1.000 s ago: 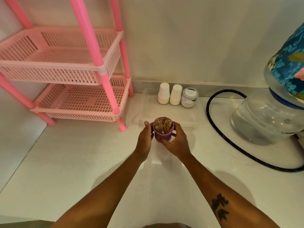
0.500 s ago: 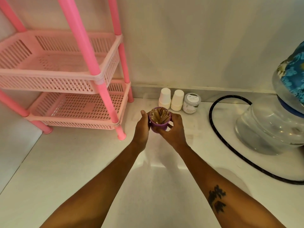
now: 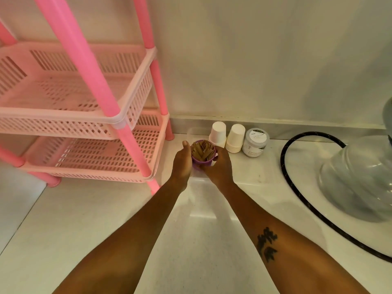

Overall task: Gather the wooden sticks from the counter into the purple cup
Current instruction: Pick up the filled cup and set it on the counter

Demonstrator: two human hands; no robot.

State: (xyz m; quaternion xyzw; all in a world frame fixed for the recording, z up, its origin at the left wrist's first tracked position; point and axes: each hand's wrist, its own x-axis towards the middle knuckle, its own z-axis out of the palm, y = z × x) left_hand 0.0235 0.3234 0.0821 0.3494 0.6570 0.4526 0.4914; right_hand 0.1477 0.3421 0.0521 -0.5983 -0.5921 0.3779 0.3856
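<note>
On the far left we see the pink rack (image 3: pixel 84 124) standing on the white tabletop (image 3: pixel 89 219), its two slatted trays bare of anything we can make out. Just right of its front leg, our left hand (image 3: pixel 182 164) wraps the near-left side of the purple cup (image 3: pixel 203 154), thumb up along the wall, while our right hand (image 3: pixel 220 166) closes on the opposite side, so both hands are clamped on it together. The wooden sticks (image 3: pixel 201 151) stand bunched inside, tips fanned above the rim. Compared with a second ago, we have carried the cup away from us toward the back wall; it now sits close to two upturned white paper cups (image 3: pixel 226 135) and a small lidded jar (image 3: pixel 255 142). Further right a black hose (image 3: pixel 297 192) loops toward a clear water jug (image 3: pixel 358 183). No loose sticks show anywhere on the tabletop, so we judge the gathering done, with only setting the cup down and letting go left.
</note>
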